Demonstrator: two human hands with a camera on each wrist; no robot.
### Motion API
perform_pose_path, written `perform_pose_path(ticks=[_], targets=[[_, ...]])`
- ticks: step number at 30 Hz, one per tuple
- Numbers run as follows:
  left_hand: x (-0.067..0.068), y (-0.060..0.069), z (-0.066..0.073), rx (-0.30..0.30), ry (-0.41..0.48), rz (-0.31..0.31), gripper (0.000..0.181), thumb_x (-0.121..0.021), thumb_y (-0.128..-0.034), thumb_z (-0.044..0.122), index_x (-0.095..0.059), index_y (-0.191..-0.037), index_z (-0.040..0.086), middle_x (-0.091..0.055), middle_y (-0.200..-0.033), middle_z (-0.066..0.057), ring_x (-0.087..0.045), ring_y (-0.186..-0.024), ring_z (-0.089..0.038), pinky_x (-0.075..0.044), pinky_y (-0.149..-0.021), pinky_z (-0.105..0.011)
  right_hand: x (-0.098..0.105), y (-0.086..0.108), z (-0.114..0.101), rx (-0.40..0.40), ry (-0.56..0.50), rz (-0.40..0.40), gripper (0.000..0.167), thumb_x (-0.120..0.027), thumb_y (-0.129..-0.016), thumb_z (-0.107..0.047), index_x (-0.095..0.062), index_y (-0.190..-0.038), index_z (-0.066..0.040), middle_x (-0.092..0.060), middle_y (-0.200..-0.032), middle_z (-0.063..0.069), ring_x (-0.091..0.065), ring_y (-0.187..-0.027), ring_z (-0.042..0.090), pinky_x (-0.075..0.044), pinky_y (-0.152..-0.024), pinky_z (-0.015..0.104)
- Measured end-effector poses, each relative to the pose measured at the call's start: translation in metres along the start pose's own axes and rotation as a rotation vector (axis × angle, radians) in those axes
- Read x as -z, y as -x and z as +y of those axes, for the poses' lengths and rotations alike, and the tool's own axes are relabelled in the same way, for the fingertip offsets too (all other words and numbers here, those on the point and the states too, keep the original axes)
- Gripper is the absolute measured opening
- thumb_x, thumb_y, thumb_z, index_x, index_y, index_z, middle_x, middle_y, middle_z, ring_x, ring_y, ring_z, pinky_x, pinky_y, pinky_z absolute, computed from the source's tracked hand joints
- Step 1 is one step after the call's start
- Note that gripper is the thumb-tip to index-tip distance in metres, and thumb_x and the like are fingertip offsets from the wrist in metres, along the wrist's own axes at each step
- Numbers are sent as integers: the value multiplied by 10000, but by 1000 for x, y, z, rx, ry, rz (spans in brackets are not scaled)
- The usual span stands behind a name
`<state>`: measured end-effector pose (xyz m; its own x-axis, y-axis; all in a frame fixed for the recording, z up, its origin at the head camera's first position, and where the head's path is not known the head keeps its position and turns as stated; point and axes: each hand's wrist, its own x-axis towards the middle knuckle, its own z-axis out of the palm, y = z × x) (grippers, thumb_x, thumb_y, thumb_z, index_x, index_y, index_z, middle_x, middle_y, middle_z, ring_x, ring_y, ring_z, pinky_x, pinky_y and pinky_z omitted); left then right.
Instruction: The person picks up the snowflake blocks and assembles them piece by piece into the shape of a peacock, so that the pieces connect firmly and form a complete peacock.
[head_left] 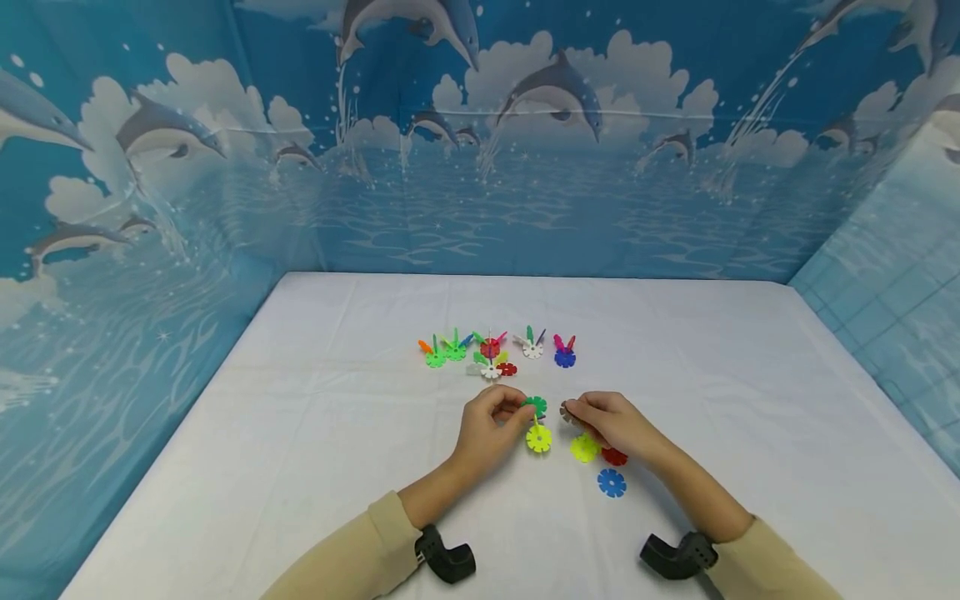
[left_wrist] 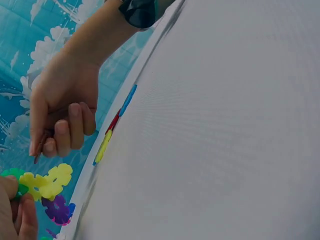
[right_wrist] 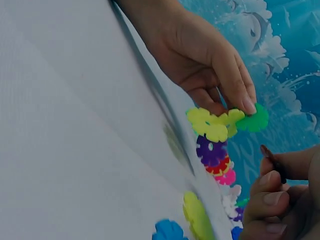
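Observation:
My left hand (head_left: pixel 487 425) pinches a green notched plastic disc (head_left: pixel 537 406) between thumb and fingers. Yellow discs (right_wrist: pixel 212 125) are joined to that green one; a yellow disc (head_left: pixel 538 438) hangs at the near side. A purple disc (right_wrist: pixel 211 150) shows below them in the right wrist view; whether it is joined, I cannot tell. To the right, a brown disc (head_left: pixel 566 412) is pinched in my right hand (head_left: pixel 611 421), apart from the left hand's piece. Under and near the right hand lie a yellow disc (head_left: pixel 585 447), a red disc (head_left: pixel 615 457) and a blue disc (head_left: pixel 611 482).
Beyond the hands stands a row of built disc clusters, among them a green cluster (head_left: pixel 454 348), a white cluster (head_left: pixel 532 348) and a blue-and-pink cluster (head_left: pixel 565 354). A white cloth (head_left: pixel 300 400) covers the table. Dolphin-printed curtains (head_left: pixel 525 208) enclose the back and sides.

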<state>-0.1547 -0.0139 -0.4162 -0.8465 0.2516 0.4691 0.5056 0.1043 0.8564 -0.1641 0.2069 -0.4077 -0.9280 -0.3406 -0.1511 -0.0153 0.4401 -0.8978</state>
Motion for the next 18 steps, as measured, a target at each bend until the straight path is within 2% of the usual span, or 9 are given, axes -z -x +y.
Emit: perform_pose_path(ticks=[7,13,16,18], targets=[[1,0,0,38,21,-25,103,-678,-869,-69,-625,-932,-132,-637,-896,-222,-626,-793,-292,-558,-732,-321,-17,-6,-12,-24,-86,52,383,-466,-1043,-268,-608,-1034,88,-426,-630,12,-352,-534,124,-305,-482,203],[0,0,-2,42,13,-25,89,-679,-869,-67,-628,-920,-119,-636,-884,-207,-621,-785,-279,-552,-726,-288,-27,-7,-14,-18,-118,73,354,-435,-1044,-194,-592,-993,118,-397,-604,-2,-327,-518,106,-294,-478,203],[0,0,-2,33,5,-27,79,-686,-867,-58,-633,-894,-110,-638,-869,-197,-612,-778,-263,-544,-715,-270,-32,-8,-13,-12,-103,108,345,-410,-1046,-175,-583,-950,108,-384,-598,-2,-326,-519,113,-297,-479,214],[0,0,-2,23,-2,-26,74,-690,-862,-60,-632,-867,-105,-638,-854,-195,-606,-772,-260,-542,-708,-272,-37,-10,-13,-16,-53,150,347,-387,-1052,-177,-577,-913,78,-396,-610,4,-348,-541,126,-316,-501,227]])
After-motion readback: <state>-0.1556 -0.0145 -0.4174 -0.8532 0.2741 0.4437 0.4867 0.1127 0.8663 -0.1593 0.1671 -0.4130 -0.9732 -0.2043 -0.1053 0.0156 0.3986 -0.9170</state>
